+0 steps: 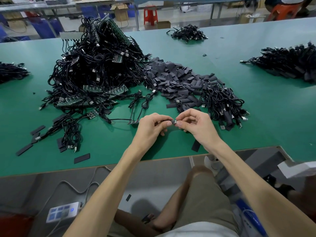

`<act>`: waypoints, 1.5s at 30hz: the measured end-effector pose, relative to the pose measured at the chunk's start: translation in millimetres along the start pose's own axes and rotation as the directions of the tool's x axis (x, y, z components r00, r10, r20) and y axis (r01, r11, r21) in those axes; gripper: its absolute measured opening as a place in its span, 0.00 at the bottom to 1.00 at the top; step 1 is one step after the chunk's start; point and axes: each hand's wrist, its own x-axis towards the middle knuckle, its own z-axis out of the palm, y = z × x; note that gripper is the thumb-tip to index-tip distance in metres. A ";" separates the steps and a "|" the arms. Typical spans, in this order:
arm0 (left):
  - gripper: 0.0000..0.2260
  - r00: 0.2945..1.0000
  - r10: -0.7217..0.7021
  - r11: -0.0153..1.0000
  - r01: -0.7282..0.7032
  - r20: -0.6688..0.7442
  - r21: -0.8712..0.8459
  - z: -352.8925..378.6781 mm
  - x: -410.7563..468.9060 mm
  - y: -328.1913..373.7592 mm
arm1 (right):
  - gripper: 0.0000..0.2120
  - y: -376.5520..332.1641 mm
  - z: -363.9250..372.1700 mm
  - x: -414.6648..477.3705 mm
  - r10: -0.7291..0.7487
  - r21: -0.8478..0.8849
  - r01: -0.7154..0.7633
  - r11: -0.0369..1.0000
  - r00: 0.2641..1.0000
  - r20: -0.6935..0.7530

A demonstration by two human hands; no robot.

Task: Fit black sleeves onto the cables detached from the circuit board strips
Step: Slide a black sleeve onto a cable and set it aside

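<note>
- Green workbench in a factory hall carries sorted heaps, probably so that each stage stays within reach: cables on circuit board strips far left, loose black sleeves centre.
- Left hand and right hand meet near the front edge, fingertips pinching a small dark cable end between them; whether a sleeve is on it, I cannot tell.
- Spare sleeve lies beneath the right wrist.
- Far behind, an open cardboard box; contents unreadable.

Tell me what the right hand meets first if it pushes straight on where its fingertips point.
The left hand: the right hand points leftward at it, with only the small dark piece both pinch between them. Depth is uncertain.
</note>
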 end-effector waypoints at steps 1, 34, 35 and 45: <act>0.06 1.000 0.004 1.000 -0.004 0.002 -0.002 -0.3 -0.1 -0.1 | 0.06 0.2 -0.1 0.0 0.002 -0.001 -0.002 1.000 1.000 0.003; 0.06 0.994 0.049 0.993 -0.060 0.095 0.106 -3.6 -1.1 5.3 | 0.06 -1.8 2.0 -1.2 0.069 -0.076 -0.067 0.995 0.997 0.030; 0.06 0.994 0.049 0.993 -0.059 0.095 0.102 -3.8 -1.3 5.9 | 0.07 -2.7 2.4 -1.4 0.069 -0.075 -0.067 0.995 0.997 0.024; 0.06 0.995 0.052 0.993 -0.061 0.088 0.104 -2.0 -2.4 2.7 | 0.06 -6.4 4.0 -2.9 0.058 -0.150 -0.054 0.987 0.998 0.019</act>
